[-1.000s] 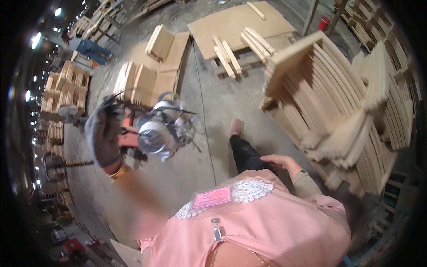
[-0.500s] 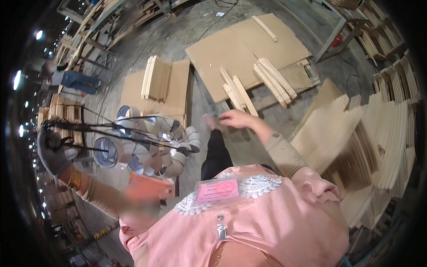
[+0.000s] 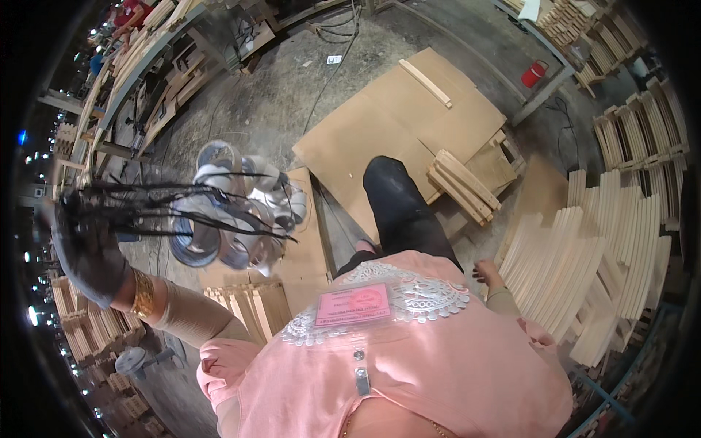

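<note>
My left hand (image 3: pixel 86 237), in a dark grey glove, is closed around a bundle of thin black cords (image 3: pixel 161 201). At the far ends of the cords hang several pale, roll-like rings (image 3: pixel 193 237) with bluish-grey insides, clustered in mid-air left of my body. What exactly the rings are I cannot make out. My right hand (image 3: pixel 488 274) is bare and hangs low by my right hip, near a stack of pale wooden slats (image 3: pixel 558 255). Its fingers are loosely bent and apart, with nothing visible in them.
A cardboard sheet (image 3: pixel 358 124) lies ahead on the floor, bearing a single wooden strip (image 3: pixel 426 83) and a bundle of slats (image 3: pixel 465 186). More wood stands below my left arm (image 3: pixel 255 310). A red container (image 3: pixel 534 74) sits far right. A workbench (image 3: pixel 139 80) and a person in red (image 3: pixel 133 16) are far left.
My body has moved forward, a leg now over the cardboard. My right hand has swung from in front of me back to my right hip. The cords and rings stay in my left hand.
</note>
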The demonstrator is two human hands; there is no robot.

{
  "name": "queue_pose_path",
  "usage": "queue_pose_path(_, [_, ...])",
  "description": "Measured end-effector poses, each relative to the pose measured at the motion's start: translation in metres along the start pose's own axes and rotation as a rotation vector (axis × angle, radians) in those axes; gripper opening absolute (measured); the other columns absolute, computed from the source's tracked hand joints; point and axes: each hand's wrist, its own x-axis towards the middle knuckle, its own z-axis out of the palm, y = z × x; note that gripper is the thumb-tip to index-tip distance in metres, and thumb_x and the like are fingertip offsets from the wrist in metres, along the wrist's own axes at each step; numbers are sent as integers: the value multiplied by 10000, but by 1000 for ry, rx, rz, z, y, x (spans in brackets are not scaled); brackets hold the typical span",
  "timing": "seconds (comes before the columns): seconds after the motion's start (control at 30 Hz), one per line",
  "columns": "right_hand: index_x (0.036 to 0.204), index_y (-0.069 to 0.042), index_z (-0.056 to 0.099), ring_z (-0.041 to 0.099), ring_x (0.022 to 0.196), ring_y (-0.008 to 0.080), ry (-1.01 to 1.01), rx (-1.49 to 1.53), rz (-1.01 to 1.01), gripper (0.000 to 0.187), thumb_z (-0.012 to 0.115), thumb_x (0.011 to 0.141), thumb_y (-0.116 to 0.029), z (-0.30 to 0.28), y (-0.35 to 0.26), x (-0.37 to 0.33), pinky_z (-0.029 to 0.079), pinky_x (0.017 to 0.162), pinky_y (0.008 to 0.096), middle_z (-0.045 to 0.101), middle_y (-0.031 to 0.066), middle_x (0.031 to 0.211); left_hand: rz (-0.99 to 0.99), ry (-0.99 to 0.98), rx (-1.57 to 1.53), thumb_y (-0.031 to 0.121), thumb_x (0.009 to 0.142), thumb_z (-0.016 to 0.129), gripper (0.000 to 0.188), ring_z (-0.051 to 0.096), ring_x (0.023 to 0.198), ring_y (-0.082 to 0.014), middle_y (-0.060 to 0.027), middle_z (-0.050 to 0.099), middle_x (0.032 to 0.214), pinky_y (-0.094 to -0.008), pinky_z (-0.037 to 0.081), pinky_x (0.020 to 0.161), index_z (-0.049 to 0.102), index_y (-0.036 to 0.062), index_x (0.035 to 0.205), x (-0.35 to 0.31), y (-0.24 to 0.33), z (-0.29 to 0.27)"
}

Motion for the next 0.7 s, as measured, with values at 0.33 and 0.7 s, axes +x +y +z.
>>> queue_pose_path(0.33, [1023, 11, 555, 600, 655, 245, -120, -496, -56, 333, 508, 745, -167, 40, -275, 109, 481, 577, 361, 614, 125, 802, -293, 303, 70, 175, 869, 452, 280, 348, 504, -32, 61, 447, 630, -182, 336, 509, 557, 69, 1105, 242, -242, -16])
queue_pose_path(0.7, [970, -20, 586, 584, 656, 142, 134, 152, -582, 245, 517, 795, -178, -82, -732, 144, 431, 543, 234, 603, 56, 800, -534, 381, -122, 154, 832, 508, 216, 578, 795, -146, -60, 597, 887, -246, 478, 648, 555, 29, 1001, 589, -497, 66])
